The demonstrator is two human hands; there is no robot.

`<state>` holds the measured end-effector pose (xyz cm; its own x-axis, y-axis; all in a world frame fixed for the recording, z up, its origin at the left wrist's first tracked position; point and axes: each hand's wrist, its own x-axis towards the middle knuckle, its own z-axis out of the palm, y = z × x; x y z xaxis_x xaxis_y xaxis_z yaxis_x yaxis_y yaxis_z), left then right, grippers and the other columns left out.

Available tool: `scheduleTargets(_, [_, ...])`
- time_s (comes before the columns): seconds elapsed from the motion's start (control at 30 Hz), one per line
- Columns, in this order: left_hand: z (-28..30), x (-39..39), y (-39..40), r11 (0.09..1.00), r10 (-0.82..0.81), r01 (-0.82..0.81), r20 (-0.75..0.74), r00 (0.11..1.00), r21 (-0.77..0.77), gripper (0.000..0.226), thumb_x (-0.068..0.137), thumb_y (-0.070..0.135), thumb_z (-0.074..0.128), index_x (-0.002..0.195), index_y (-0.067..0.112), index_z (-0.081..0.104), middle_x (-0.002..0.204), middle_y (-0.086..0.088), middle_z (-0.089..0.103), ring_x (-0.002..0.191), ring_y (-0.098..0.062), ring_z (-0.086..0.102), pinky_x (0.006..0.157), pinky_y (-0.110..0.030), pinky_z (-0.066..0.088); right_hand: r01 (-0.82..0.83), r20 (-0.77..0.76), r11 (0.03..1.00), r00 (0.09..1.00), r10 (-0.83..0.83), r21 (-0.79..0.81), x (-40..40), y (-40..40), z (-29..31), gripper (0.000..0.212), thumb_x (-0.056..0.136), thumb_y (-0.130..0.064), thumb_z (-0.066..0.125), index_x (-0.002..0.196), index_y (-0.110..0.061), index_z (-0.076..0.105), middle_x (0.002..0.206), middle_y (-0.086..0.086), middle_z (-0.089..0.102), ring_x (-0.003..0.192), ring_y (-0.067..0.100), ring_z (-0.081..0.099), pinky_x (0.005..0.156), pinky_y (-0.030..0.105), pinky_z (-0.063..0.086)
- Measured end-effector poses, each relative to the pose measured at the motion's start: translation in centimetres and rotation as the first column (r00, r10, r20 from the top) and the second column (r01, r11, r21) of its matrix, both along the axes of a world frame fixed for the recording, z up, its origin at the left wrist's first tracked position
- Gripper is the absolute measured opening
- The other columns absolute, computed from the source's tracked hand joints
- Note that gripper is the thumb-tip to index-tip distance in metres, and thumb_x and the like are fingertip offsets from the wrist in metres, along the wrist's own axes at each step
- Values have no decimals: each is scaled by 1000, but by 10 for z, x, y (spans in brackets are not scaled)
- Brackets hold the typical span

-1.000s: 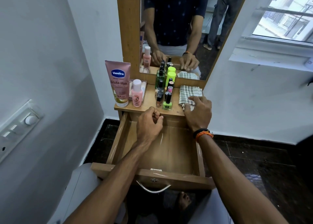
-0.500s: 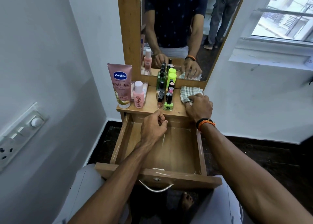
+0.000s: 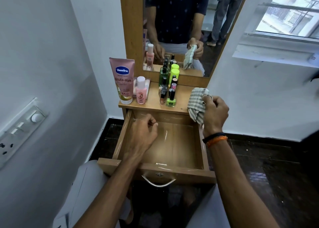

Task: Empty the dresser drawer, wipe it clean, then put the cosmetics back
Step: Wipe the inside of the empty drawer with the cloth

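Holding: the right hand grips a checked cloth, fingers curled round its bunched upper part, above the 1 o'clock corner of the open drawer.
Drawer front: nearest the viewer, a curved metal handle hangs on the wooden front panel, with a small keyhole fitting just above it.
Drawer: the wooden drawer is pulled out toward 6 o'clock; its glossy floor shows nothing lying on it.
Left hand: the left hand hovers over the drawer's 10 o'clock part, fingers loosely curled, holding nothing.
Wrist: a black and orange band circles the right wrist.
Cloth: it hangs from the grip, its lower end over the drawer's far right edge, its top level with the shelf.
Dresser top: the wooden shelf sits at 12 o'clock beyond the drawer and carries all the cosmetics.
Left of shelf: a pink Vaseline tube stands on its cap at 11 o'clock, just beside a small pink bottle with a white cap.
Middle of shelf: a green nail polish bottle stands in front of a close cluster of small dark-capped bottles, a green glass bottle and a lime-capped bottle.
Mirror: the mirror rises behind the shelf and reflects the person and the cloth.
Walls: a switch panel at 9 o'clock, a window at 2 o'clock.
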<state>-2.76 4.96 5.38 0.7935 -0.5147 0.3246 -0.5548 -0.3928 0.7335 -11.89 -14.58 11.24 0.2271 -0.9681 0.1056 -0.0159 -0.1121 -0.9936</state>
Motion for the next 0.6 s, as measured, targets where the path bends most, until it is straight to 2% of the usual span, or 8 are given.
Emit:
scheduleTargets(0.1, [-5,0,23,996,92,-93,14,996,14,6,88,14,68,88,19,64,90,6,63,87,-12,60,76,-30,53,-122,99,972,990,104,201,-19,18,-12,14,82,-23,71,70,-18,65,76,1,75,75,22,75,62,38,61])
scheduleTargets(0.17, [-8,-1,35,986,133,-136,35,990,95,8,88,14,67,96,15,66,102,1,63,100,-19,55,82,-30,47,-237,30,942,971,237,239,-26,27,-24,11,83,-21,71,74,-15,66,83,9,74,80,29,73,73,46,61])
scheduleTargets(0.23, [-9,0,44,968,157,-173,102,982,183,20,88,17,68,107,13,66,116,-5,61,110,-23,51,89,-30,43,-340,-92,913,925,368,227,-29,36,-36,10,86,-20,70,80,-12,68,87,9,75,82,29,73,73,44,62])
scheduleTargets(0.3, [-9,2,52,951,170,-209,177,969,228,31,86,19,70,116,11,64,123,-9,59,116,-26,50,98,-37,44,-400,-249,907,873,420,130,-28,44,-45,10,88,-23,70,83,-14,70,84,3,74,80,22,73,65,32,59])
scheduleTargets(0.37, [-9,2,59,931,188,-235,184,965,279,43,86,23,70,126,10,59,130,-12,55,123,-29,47,107,-45,40,-429,-424,902,825,373,-41,-24,49,-52,11,90,-28,68,91,-18,72,86,-4,73,79,13,71,65,25,58])
scheduleTargets(0.43, [-12,-1,63,910,180,-229,167,969,346,51,89,30,67,134,10,53,136,-12,51,130,-30,43,112,-47,34,-448,-556,859,792,252,-249,-18,51,-59,16,91,-31,67,100,-19,71,93,-5,71,84,13,67,72,28,56])
scheduleTargets(0.5, [-16,-5,65,895,152,-204,157,976,396,54,90,34,64,137,11,49,141,-12,48,134,-29,40,114,-48,31,-507,-662,772,734,154,-382,-8,53,-66,25,91,-32,66,109,-15,70,102,0,68,90,15,62,80,33,54])
scheduleTargets(0.6, [-17,-9,68,885,144,-183,122,982,427,60,90,35,65,141,12,43,147,-12,44,139,-30,35,117,-49,28,-695,-835,657,520,178,-293,6,54,-78,34,92,-35,65,117,-12,67,115,6,65,100,21,59,87,38,53])
